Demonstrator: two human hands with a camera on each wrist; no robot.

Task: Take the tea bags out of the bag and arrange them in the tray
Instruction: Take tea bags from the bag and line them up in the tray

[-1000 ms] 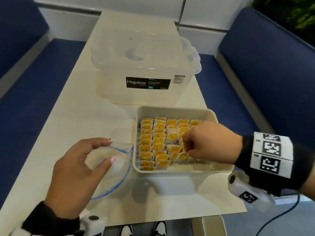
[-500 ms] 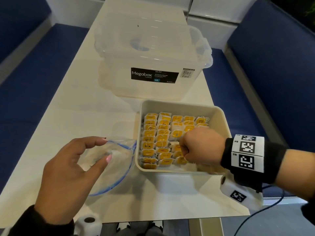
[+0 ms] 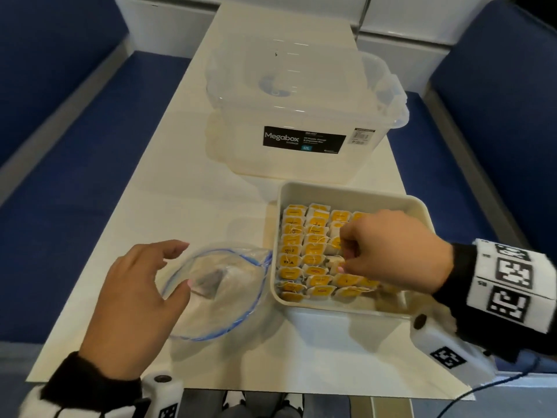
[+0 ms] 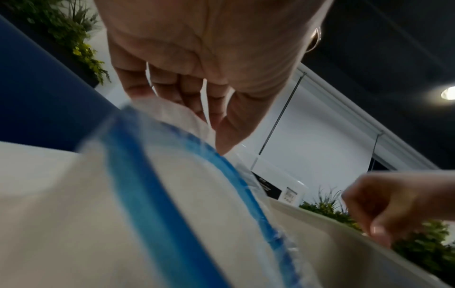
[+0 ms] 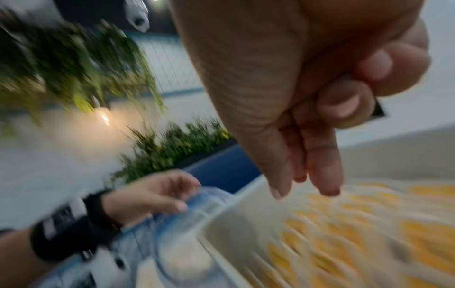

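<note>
Yellow-tagged tea bags [image 3: 304, 251] stand in close rows in the cream tray [image 3: 346, 193], filling its left and middle; the right part is hidden under the right hand [image 3: 388, 251]. That hand hovers low over the middle rows with fingers curled in; whether they pinch a tag or string cannot be told, the wrist view being blurred. To finish the placement well, the bag should be seated upright in line with its neighbours, tag uppermost, strings kept from snagging adjacent tags. Left of the tray, touching its near-left wall, lies the clear bag [image 3: 220, 291] with a blue zip rim. The left hand [image 3: 135, 303], thumb and fingers spread wide, holds its mouth open. One tea bag appears to remain inside, just right of the left thumb. Beyond, a lidded storage box [image 3: 301, 116] sits on the table [image 3: 180, 191].
</note>
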